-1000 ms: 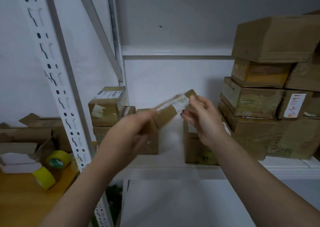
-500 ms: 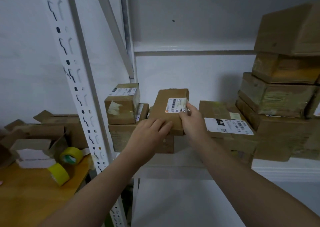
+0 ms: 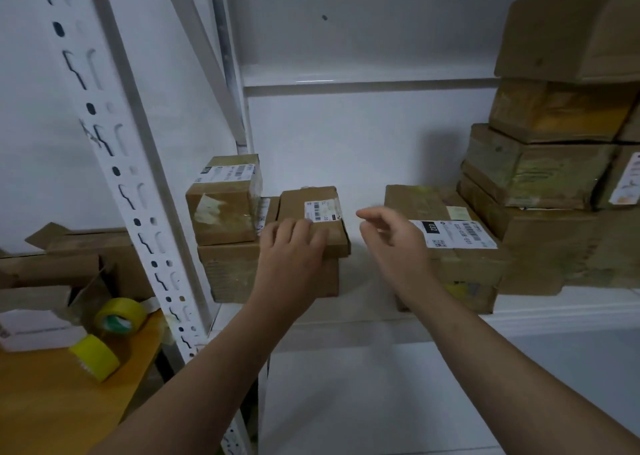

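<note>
A flat cardboard parcel [image 3: 304,201] with a white barcode label lies on top of another brown box [image 3: 325,278] on the white shelf [image 3: 554,310]. My left hand [image 3: 291,246] rests on the parcel's near end with its fingers laid flat over it. My right hand [image 3: 391,239] hovers just right of the parcel, free of it, fingers loosely spread and holding nothing.
A labelled small box [image 3: 221,198] sits on a larger box at the left. A labelled box [image 3: 450,246] stands to the right, beside a tall stack of boxes [image 3: 540,163]. A perforated white upright [image 3: 114,163] rises at left. Yellow tape rolls [image 3: 114,319] lie on an orange table [image 3: 52,402].
The parcel was carried in both hands, then set down flat on the brown box. My right hand has let go of its label end and drawn back to the right.
</note>
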The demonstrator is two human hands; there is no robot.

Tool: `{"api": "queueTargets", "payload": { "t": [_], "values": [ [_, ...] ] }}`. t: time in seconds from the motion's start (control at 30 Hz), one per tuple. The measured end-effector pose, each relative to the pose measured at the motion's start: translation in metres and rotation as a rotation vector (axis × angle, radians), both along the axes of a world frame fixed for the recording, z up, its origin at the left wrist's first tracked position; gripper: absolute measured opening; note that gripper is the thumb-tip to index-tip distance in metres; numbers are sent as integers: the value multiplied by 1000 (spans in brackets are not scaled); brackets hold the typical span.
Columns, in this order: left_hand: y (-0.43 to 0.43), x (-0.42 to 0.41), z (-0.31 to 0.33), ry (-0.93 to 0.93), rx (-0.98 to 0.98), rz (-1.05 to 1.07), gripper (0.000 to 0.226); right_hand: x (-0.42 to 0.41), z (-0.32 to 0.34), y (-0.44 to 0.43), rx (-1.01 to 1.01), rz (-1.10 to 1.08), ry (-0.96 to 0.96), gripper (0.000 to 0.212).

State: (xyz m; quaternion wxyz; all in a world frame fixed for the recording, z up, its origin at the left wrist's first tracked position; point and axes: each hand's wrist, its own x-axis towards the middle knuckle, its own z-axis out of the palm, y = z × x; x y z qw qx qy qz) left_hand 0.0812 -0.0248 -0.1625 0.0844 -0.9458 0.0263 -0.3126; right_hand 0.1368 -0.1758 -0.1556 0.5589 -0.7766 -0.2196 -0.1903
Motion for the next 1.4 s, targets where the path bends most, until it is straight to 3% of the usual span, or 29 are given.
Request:
{"api": "queueTargets", "payload": {
  "t": [0.2, 0.37, 0.43, 0.5, 0.6, 0.83, 1.0, 1.13, 1.23, 1.4],
  "values": [
    [-69, 6, -7, -48, -225, -373, 46, -25, -14, -84, -109, -303, -134, 15],
    [-119, 31, -29, 212, -480, -281, 55, -16, -25, -140, -127, -455, 178, 24],
    [-127, 38, -35, 315, -559, -222, 53, -11, -27, -150, -51, -400, 325, 36],
    [-132, 39, -40, 360, -702, -239, 51, -12, -31, -152, 57, -291, 431, 34],
    [-134, 27, -45, 294, -826, -223, 49, -18, -40, -151, 86, -199, 468, 20],
    [-147, -29, -55, 105, -896, -189, 33, -47, -52, -149, 388, -87, 811, 61],
    [-162, -55, -67, 24, -950, -188, 3, -63, -71, -151, 655, -104, 793, 60],
    [-164, -61, -70, 109, -1160, -188, 45, -73, -82, -148, 760, -100, 777, 44],
    [-164, -61, -68, 193, -1205, -223, 55, -77, -82, -150, 789, -66, 809, 40],
    [-172, -62, -72, 213, -1218, -246, 60, -76, -95, -147, 937, 76, 915, 92]
  ]
}}
